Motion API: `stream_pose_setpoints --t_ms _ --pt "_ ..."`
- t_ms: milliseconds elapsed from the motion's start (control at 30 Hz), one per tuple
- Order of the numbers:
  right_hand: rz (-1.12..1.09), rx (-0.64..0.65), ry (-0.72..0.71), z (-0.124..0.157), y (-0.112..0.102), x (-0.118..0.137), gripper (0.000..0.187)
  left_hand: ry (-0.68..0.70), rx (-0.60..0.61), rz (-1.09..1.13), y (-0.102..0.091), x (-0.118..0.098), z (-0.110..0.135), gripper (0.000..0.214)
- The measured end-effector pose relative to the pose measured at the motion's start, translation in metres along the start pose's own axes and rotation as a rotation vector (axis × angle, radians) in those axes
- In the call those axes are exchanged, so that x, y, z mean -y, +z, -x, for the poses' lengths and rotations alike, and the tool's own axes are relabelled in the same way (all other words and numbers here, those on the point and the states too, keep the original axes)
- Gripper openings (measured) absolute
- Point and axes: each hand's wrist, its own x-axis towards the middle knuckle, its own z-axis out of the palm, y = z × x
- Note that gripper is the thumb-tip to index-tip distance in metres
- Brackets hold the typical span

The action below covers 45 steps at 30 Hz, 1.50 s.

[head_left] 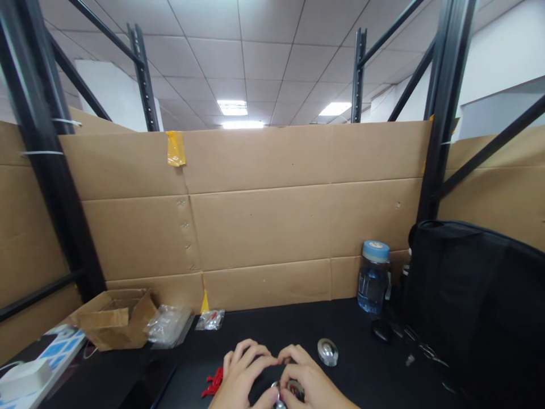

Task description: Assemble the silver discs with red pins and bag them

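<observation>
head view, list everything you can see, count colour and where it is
table: one, black, across the bottom
cardboard wall: one, brown, behind the table
yellow tape: one strip, on the wall's top edge
cardboard box: one, brown, open, far left
clear bags: a few, beside the box
water bottle: one, blue, right, against the wall
black bag: one, far right
metal oval: one, shiny, just right of the hands
red pieces: a small cluster, left of the hands
small metal part: one, silver, between both hands
left hand: bottom centre, fingers on the part
right hand: beside it, gripping the part
</observation>
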Motion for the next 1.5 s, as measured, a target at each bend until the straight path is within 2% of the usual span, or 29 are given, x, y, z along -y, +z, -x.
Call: stream_pose_setpoints --t_ms 100,233,400,533,633,767,900,1000,1100,1167,1367,1500 --pt "-0.014 0.004 -0.022 -0.001 -0.002 0.0 0.012 0.05 0.003 -0.048 0.011 0.007 0.002 0.028" --pt "-0.049 0.037 -0.04 -0.004 0.0 -0.006 0.004 0.052 0.035 -0.07 0.021 0.009 0.004 0.024" --pt "-0.056 0.045 -0.045 -0.004 0.008 -0.017 0.002 0.005 -0.024 -0.079 0.024 0.0 0.005 0.022" --pt "-0.039 0.045 -0.047 -0.004 0.007 -0.015 0.003 0.013 -0.014 -0.066 0.024 -0.004 0.005 0.021" --pt "0.001 0.065 -0.02 -0.003 0.001 -0.013 0.005 0.018 0.003 -0.058 0.02 -0.002 0.005 0.022" --pt "0.145 0.11 0.042 0.002 -0.004 -0.023 0.022 0.037 0.035 -0.067 0.017 0.004 0.004 0.025" --pt "0.223 0.166 0.028 0.004 0.001 -0.041 0.014 0.06 0.02 -0.091 0.027 0.011 0.005 0.025" --pt "0.238 0.184 0.036 0.005 0.002 -0.041 0.018 0.102 0.049 -0.102 0.031 0.017 0.006 0.018" --pt "0.254 0.183 0.057 0.007 -0.005 -0.026 0.026 0.178 0.155 -0.081 0.023 0.018 0.005 0.011" --pt "0.254 0.17 0.076 0.008 -0.012 -0.013 0.024 0.176 0.2 -0.055 0.012 0.013 0.004 0.013" --pt "0.274 0.173 0.136 0.009 -0.025 0.008 0.02 0.057 0.232 0.023 -0.016 -0.019 0.001 0.015" --pt "0.285 0.187 0.131 0.01 -0.026 0.009 0.019 -0.003 0.207 0.07 -0.025 -0.026 -0.001 0.012"
